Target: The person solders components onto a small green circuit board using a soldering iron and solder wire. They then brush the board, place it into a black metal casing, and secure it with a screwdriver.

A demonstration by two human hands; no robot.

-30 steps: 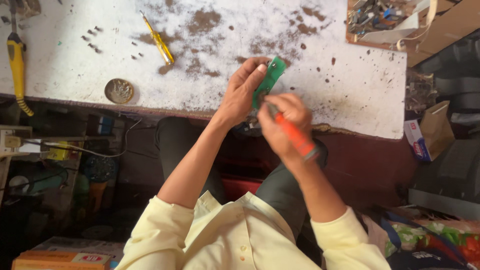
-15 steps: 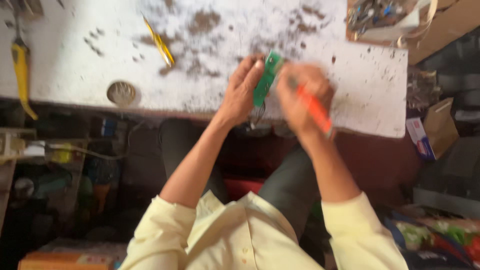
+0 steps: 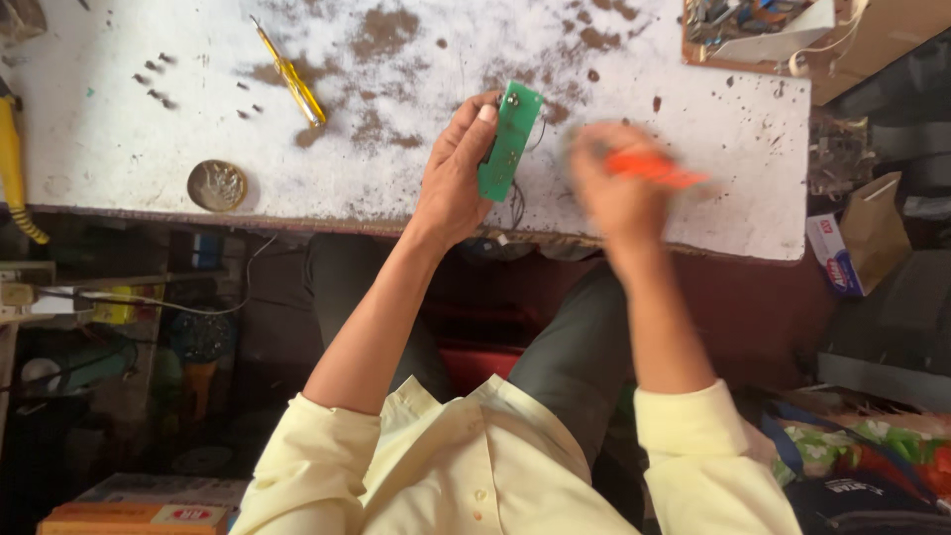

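My left hand (image 3: 456,173) grips a small green circuit board (image 3: 509,141) by its left edge and holds it over the stained white workbench (image 3: 396,129). Thin dark wires hang from the board. My right hand (image 3: 614,193), blurred by motion, is closed around an orange-handled tool (image 3: 654,170) and sits to the right of the board, apart from it. The tool's tip is not clear.
A yellow screwdriver (image 3: 289,84) lies at the back of the bench. Several small dark screws (image 3: 158,84) are scattered at the left. A round metal lid (image 3: 216,184) sits near the front edge. A tray of parts (image 3: 753,25) stands at the back right.
My right hand has moved with the orange tool away from the board to the right. The left hand has shifted the board further over the bench.
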